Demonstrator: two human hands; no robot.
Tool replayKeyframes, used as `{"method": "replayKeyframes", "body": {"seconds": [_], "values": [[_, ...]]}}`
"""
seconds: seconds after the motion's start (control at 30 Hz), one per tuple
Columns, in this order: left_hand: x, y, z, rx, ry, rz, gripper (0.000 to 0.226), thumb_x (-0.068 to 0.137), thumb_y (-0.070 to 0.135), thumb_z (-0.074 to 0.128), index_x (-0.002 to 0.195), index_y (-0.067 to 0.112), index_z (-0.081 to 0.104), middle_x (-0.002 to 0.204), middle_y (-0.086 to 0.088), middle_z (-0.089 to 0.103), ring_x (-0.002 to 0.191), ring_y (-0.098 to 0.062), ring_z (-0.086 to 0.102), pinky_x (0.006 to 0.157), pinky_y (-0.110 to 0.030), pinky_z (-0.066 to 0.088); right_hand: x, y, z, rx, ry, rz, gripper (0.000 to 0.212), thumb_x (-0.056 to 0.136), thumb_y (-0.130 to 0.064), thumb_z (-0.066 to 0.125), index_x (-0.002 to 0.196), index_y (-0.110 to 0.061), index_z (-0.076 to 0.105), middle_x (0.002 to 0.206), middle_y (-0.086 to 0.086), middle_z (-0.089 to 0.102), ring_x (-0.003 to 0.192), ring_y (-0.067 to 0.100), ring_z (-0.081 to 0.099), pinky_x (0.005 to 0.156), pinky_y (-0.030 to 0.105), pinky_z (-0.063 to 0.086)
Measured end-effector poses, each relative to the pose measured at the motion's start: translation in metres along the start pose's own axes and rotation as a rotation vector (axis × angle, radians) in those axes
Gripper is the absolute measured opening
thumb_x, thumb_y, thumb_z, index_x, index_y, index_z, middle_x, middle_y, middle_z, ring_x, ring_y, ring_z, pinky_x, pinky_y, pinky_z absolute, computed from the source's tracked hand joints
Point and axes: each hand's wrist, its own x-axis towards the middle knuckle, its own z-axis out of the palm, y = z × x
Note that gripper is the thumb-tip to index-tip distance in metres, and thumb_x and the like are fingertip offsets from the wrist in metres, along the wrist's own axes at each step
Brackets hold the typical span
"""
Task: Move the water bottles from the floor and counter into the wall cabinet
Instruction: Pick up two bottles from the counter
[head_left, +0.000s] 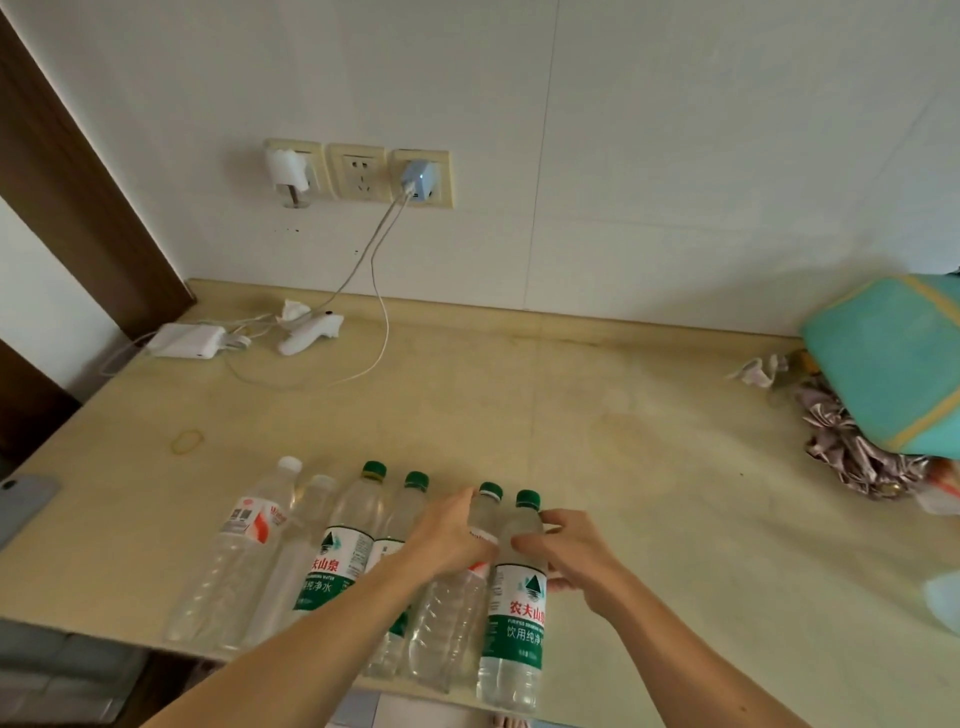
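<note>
Several clear water bottles stand in a row along the front edge of the beige counter (649, 441). My left hand (449, 538) wraps the neck of a green-capped bottle with a red-and-white label (452, 618). My right hand (576, 556) grips the upper body of the rightmost green-labelled bottle (514, 639). To the left stand two more green-capped bottles (340, 545) and two white-capped bottles (239, 551). The wall cabinet is not in view.
A white power adapter (187, 340), a white handheld device (309, 332) and charging cables lie at the back left under the wall sockets (358, 174). A teal bundle (893, 358) and crumpled fabric (852, 447) sit at the right. A grey object (23, 501) lies at the left edge.
</note>
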Motion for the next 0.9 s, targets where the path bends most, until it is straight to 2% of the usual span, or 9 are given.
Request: {"method": "replayKeyframes", "body": {"seconds": [0.2,0.27,0.33,0.4,0.47,0.5,0.57,0.7,0.9], "values": [[0.004,0.002,-0.008,-0.078,0.110,0.036,0.117,0.068,0.034,0.082,0.161,0.023,0.012,0.156,-0.005,0.040,0.136,-0.026,0.047,0.098,-0.030,0.044,0.001,-0.010,-0.003,0.076,0.012,-0.068,0.043,0.077,-0.016,0.084,0.116,-0.014,0.067,0.096,0.002,0.075,0.079,0.014,0.075,0.059,0.028,0.060],[0.003,0.005,-0.019,-0.161,0.137,0.040,0.118,0.066,0.032,0.082,0.161,0.027,0.011,0.149,-0.005,0.047,0.119,-0.022,0.058,0.093,-0.034,0.053,0.000,-0.021,-0.005,0.084,0.029,-0.120,0.045,0.074,-0.015,0.086,0.116,-0.014,0.068,0.100,0.002,0.075,0.084,0.015,0.074,0.065,0.030,0.060],[0.003,0.009,-0.034,-0.280,0.152,0.068,0.116,0.064,0.028,0.083,0.159,0.033,0.017,0.137,-0.002,0.055,0.093,-0.011,0.068,0.073,-0.027,0.058,-0.002,-0.035,-0.007,0.049,0.078,-0.210,0.049,0.072,-0.017,0.088,0.115,-0.017,0.066,0.105,0.000,0.072,0.092,0.015,0.071,0.072,0.030,0.060],[0.002,0.013,-0.050,-0.372,0.179,0.128,0.112,0.059,0.029,0.085,0.155,0.037,0.027,0.129,0.004,0.060,0.096,-0.012,0.069,0.079,-0.031,0.060,-0.006,-0.050,-0.009,0.014,0.142,-0.330,0.050,0.070,-0.018,0.089,0.112,-0.025,0.062,0.106,-0.008,0.068,0.091,0.008,0.068,0.068,0.021,0.054],[0.000,0.019,-0.063,-0.436,0.211,0.240,0.092,0.058,0.028,0.087,0.138,0.047,0.047,0.122,0.014,0.063,0.108,-0.010,0.065,0.083,-0.023,0.057,-0.009,-0.061,-0.010,-0.031,0.187,-0.439,0.054,0.069,-0.018,0.089,0.114,-0.028,0.061,0.109,-0.013,0.067,0.093,0.007,0.067,0.070,0.021,0.053],[-0.002,0.022,-0.068,-0.439,0.241,0.306,0.076,0.057,0.027,0.086,0.121,0.053,0.056,0.112,0.021,0.064,0.103,-0.003,0.064,0.074,-0.012,0.054,-0.011,-0.064,-0.010,-0.063,0.206,-0.478,0.058,0.068,-0.019,0.088,0.119,-0.028,0.060,0.112,-0.015,0.065,0.097,0.007,0.065,0.073,0.022,0.053],[-0.005,0.026,-0.074,-0.396,0.307,0.412,0.053,0.052,0.027,0.082,0.097,0.046,0.060,0.096,0.024,0.063,0.090,0.007,0.062,0.064,-0.005,0.048,-0.012,-0.068,-0.009,-0.149,0.260,-0.540,0.066,0.069,-0.020,0.086,0.128,-0.026,0.057,0.120,-0.015,0.061,0.107,0.009,0.060,0.083,0.025,0.052],[-0.004,0.022,-0.067,-0.308,0.396,0.504,0.053,0.060,0.027,0.084,0.101,0.039,0.054,0.113,0.009,0.051,0.106,0.007,0.048,0.080,-0.006,0.040,-0.014,-0.067,-0.009,-0.237,0.318,-0.608,0.063,0.073,-0.018,0.082,0.130,-0.024,0.056,0.124,-0.014,0.054,0.116,0.019,0.054,0.098,0.039,0.050],[-0.003,0.009,-0.059,-0.209,0.388,0.562,0.059,0.061,0.038,0.080,0.111,0.047,0.049,0.119,0.020,0.043,0.116,0.004,0.040,0.092,-0.013,0.040,-0.016,-0.058,-0.013,-0.320,0.271,-0.633,0.064,0.072,-0.034,0.079,0.130,-0.032,0.053,0.120,-0.023,0.050,0.116,0.016,0.053,0.097,0.038,0.050]]}}
